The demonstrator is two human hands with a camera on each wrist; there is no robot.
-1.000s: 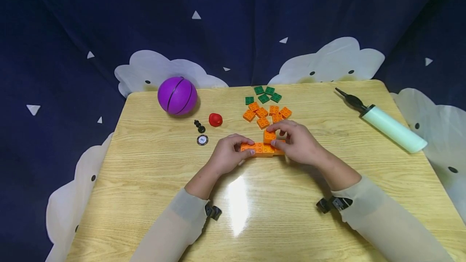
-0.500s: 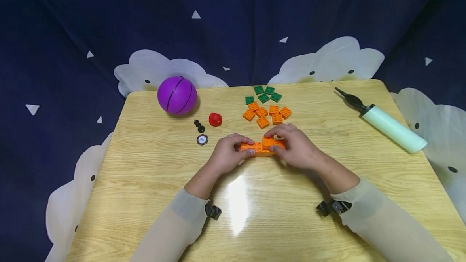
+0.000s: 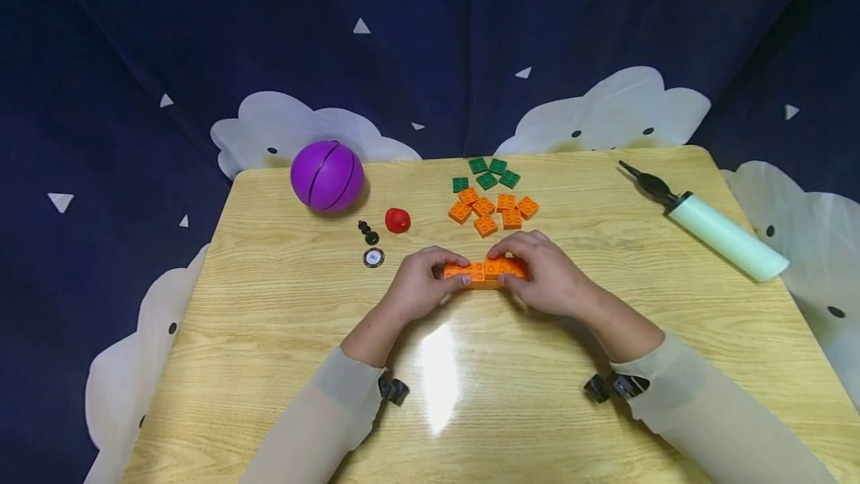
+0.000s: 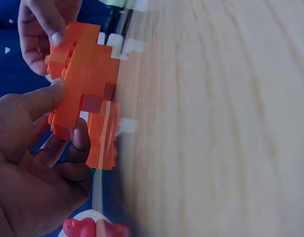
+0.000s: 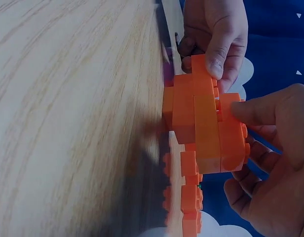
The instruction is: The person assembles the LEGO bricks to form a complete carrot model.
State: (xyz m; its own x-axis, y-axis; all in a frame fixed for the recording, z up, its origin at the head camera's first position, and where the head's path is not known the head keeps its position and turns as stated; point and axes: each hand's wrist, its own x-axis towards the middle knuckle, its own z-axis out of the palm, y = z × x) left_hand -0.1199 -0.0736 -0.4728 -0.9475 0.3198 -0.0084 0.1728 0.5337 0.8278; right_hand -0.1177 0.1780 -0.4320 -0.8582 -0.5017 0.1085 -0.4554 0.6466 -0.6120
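Orange brick assembly (image 3: pixel 485 272) sits near the middle of the tabletop (image 3: pixel 269 334), held between both hands. Just beyond it lies a loose cluster of orange bricks (image 3: pixel 493 212), and farther still a few green bricks (image 3: pixel 488 175). To the far left rest a purple ball (image 3: pixel 327 176), a small red piece (image 3: pixel 397 220), a black part (image 3: pixel 367 232) and a round disc (image 3: pixel 373 258); at the far right lies a pale green pump (image 3: pixel 712 228) with a black tip. Nothing stands between the hands and the assembly. The left hand (image 3: pixel 422 284) has its fingers (image 4: pixel 41 101) curled round the assembly's left end, thumb pressed on the studded face. The right hand (image 3: pixel 546 273) pinches the right end, its fingers (image 5: pixel 263 111) bent over the top brick. The assembly is a flat row of orange bricks with a second layer of the same colour stacked on its right part.
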